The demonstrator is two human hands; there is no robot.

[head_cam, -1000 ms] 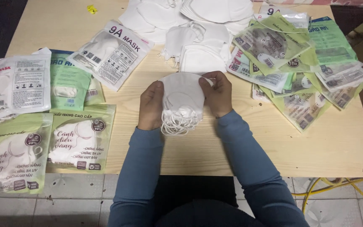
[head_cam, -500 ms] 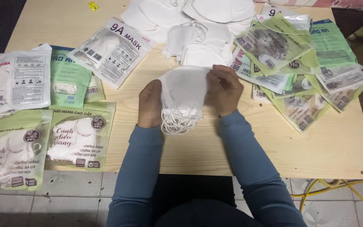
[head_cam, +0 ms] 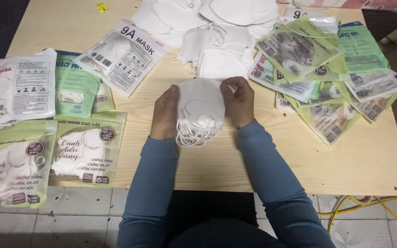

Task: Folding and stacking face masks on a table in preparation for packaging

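Observation:
Both my hands hold a stack of white face masks above the middle of the wooden table. My left hand grips the stack's left side, my right hand its right side with fingers curled over the top edge. White ear loops hang in a bunch from the stack's lower end. Just beyond my hands lies a loose pile of white masks.
Filled green and white mask packets lie along the left edge. A heap of flat green packets covers the right side. A white mask packet lies at the upper left. Yellow cables run across the tiled floor at the lower right.
My hands have kept hold of the mask stack and shifted their grip a little; the stack sits slightly more upright between them.

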